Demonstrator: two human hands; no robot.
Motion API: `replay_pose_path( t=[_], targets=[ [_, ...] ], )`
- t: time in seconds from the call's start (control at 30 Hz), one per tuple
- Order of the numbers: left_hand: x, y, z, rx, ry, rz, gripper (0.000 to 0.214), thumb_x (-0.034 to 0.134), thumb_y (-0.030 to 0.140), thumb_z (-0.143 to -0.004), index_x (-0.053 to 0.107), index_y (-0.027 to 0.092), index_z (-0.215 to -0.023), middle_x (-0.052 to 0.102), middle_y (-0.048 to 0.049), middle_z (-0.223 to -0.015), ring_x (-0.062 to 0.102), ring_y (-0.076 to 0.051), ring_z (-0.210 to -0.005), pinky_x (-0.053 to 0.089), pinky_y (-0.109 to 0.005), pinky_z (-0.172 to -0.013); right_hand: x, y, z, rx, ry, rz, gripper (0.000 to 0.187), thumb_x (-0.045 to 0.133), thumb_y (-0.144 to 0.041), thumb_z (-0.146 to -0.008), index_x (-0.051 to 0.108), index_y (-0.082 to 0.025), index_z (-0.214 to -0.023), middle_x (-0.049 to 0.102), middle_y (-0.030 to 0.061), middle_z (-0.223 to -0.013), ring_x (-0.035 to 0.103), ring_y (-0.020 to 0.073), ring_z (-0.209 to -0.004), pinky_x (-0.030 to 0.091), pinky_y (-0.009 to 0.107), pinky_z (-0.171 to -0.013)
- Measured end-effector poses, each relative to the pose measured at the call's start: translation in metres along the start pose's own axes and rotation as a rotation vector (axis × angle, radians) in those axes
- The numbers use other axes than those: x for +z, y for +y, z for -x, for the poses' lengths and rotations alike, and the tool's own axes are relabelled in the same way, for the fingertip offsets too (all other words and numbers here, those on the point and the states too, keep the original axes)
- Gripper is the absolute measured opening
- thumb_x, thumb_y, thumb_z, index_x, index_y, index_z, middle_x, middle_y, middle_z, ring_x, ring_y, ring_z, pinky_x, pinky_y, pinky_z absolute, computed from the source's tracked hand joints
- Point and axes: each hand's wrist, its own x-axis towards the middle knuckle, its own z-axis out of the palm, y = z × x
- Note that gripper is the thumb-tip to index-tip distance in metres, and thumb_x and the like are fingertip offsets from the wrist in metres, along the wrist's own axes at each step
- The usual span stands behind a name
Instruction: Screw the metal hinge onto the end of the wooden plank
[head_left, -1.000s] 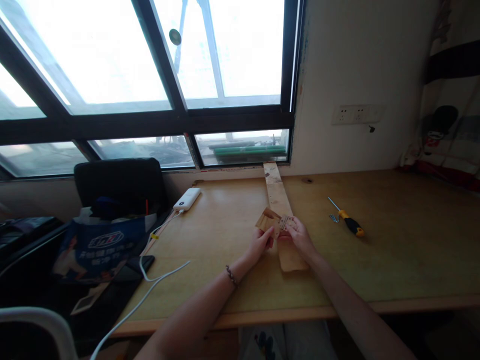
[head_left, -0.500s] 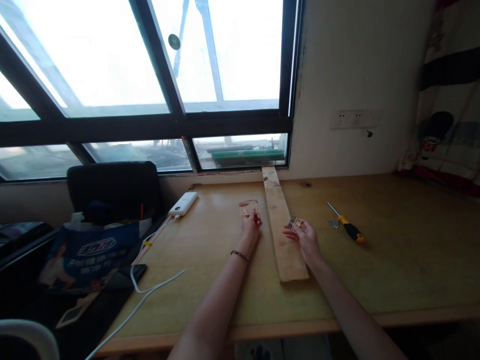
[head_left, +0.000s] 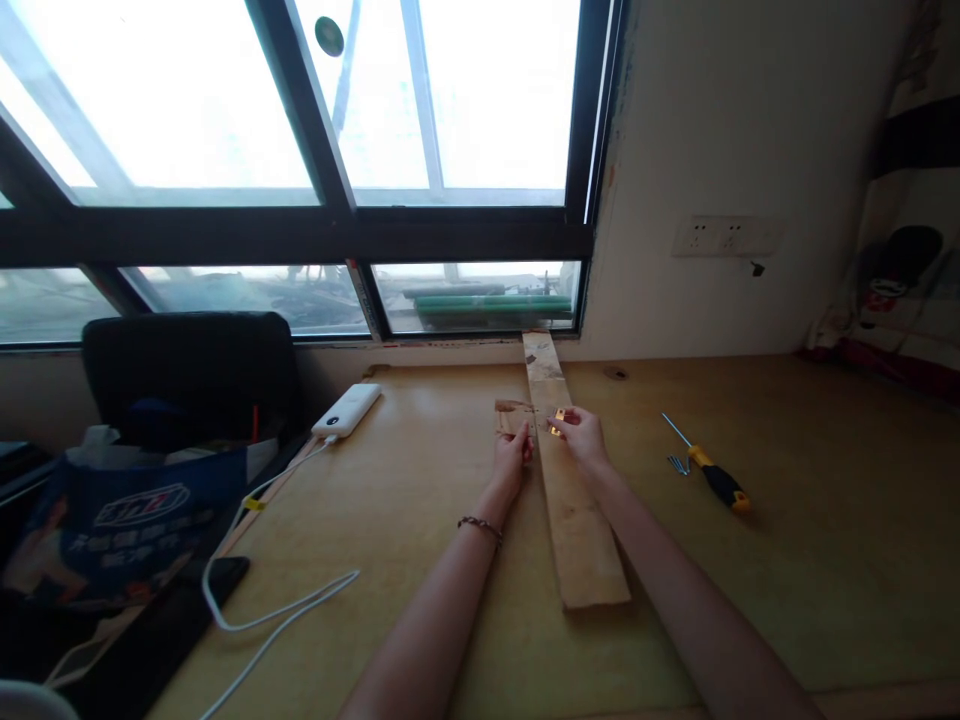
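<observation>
My left hand (head_left: pixel 514 450) grips a small flat piece of wood (head_left: pixel 512 417) at the left edge of a long wooden board (head_left: pixel 581 515). In my right hand (head_left: pixel 581 435) is a small shiny metal hinge (head_left: pixel 557 421), pinched between thumb and fingers over the board, close to the small piece. The long board lies flat, running from the window wall toward me. To the right of it rest a yellow-and-black screwdriver (head_left: pixel 716 475) and several screws (head_left: pixel 679 465).
On the table's left side lies a white power bank (head_left: pixel 347 411) with a white cable (head_left: pixel 281 625) trailing toward me. A black chair (head_left: pixel 191 370) holding a blue bag (head_left: pixel 142 515) stands beyond the left edge. Wall sockets (head_left: pixel 724 237) are at the back right.
My right hand has moved left and away from me with the hinge, up to the small wood piece. My left hand has shifted slightly right. The view has turned a little.
</observation>
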Motion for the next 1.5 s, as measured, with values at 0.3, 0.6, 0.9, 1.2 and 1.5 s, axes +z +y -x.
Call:
replay_pose_path(
  t=[0.3, 0.6, 0.9, 1.2, 1.5],
  targets=[
    [0.001, 0.000, -0.007, -0.056, 0.027, 0.060, 0.041, 0.066, 0.051, -0.059, 0.050, 0.013, -0.053, 0.045, 0.0030, -0.041, 0.032, -0.003, -0.031, 0.020, -0.020, -0.035, 0.026, 0.014, -0.019, -0.221, -0.016, 0.358, 0.022, 0.064, -0.029, -0.065, 0.067, -0.018, -0.083, 0.070, 0.0038, -0.076, 0.064, 0.0163, -0.066, 0.047, 0.025, -0.064],
    [0.001, 0.001, -0.005, -0.070, 0.050, 0.061, 0.037, 0.070, 0.045, -0.054, 0.054, 0.012, -0.058, 0.047, 0.0029, -0.044, 0.035, -0.004, -0.034, 0.021, -0.019, -0.035, 0.024, 0.008, -0.015, -0.281, 0.052, 0.720, 0.026, 0.062, -0.034, -0.069, 0.068, -0.020, -0.090, 0.066, 0.0048, -0.081, 0.060, 0.0154, -0.072, 0.041, 0.023, -0.065],
    [0.001, 0.001, -0.003, -0.045, 0.060, -0.003, 0.030, 0.068, 0.039, -0.057, 0.053, 0.013, -0.056, 0.048, 0.0028, -0.043, 0.036, -0.004, -0.034, 0.023, -0.020, -0.036, 0.024, 0.015, -0.019, -0.281, 0.019, 0.693, 0.025, 0.058, -0.029, -0.074, 0.067, -0.020, -0.095, 0.066, 0.0056, -0.090, 0.059, 0.0145, -0.073, 0.042, 0.024, -0.068],
    [0.001, -0.003, -0.007, -0.035, 0.060, 0.006, 0.036, 0.063, 0.047, -0.063, 0.054, 0.013, -0.061, 0.049, 0.0023, -0.044, 0.036, -0.004, -0.034, 0.025, -0.019, -0.036, 0.025, 0.012, -0.017, -0.297, 0.076, 0.786, 0.025, 0.059, -0.031, -0.073, 0.065, -0.018, -0.093, 0.061, 0.0067, -0.086, 0.057, 0.0160, -0.076, 0.039, 0.024, -0.066],
    [0.000, -0.004, -0.007, 0.007, 0.028, -0.003, 0.036, 0.067, 0.046, -0.060, 0.055, 0.012, -0.061, 0.049, 0.0023, -0.046, 0.038, -0.004, -0.036, 0.025, -0.019, -0.038, 0.025, 0.013, -0.018, -0.290, 0.070, 0.738, 0.019, 0.058, -0.027, -0.074, 0.063, -0.017, -0.088, 0.061, 0.0063, -0.085, 0.056, 0.0159, -0.075, 0.039, 0.024, -0.067]
  ],
)
